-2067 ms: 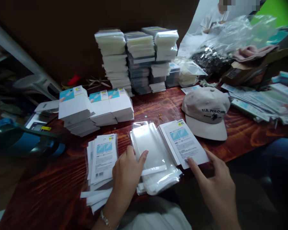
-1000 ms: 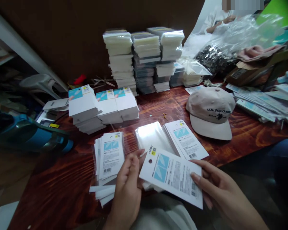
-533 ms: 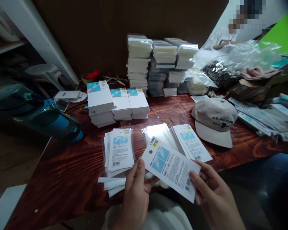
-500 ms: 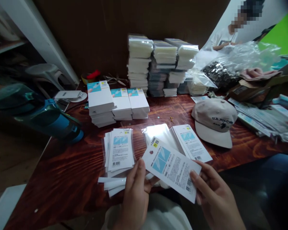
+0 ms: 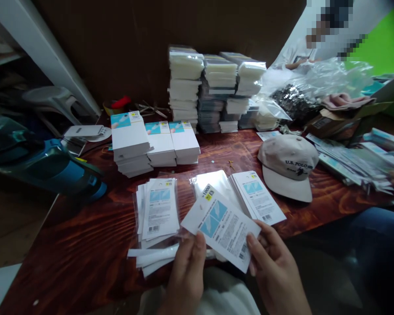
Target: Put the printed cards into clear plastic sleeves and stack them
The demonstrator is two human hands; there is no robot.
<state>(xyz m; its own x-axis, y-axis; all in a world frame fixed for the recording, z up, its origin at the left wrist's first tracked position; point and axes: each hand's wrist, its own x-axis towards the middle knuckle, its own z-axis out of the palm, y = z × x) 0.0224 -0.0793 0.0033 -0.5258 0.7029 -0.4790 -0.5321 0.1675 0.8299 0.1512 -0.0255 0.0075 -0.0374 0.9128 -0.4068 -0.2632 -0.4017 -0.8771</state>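
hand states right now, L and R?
Left hand: thumb at the edge of the printed card; whether it grips can't be told.
Right hand: closed, holding the printed card by its barcode end.

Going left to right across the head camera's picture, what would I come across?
Blue bottle → pile of cards in clear sleeves → held card → beige cap → scattered flat packets.

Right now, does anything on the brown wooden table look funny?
Perhaps. A beige fabric cap seems odd, clothing beside a stack of white printed cards. Flat white strips also stick out crookedly at the near end of the clear-sleeved pile by the left hand.
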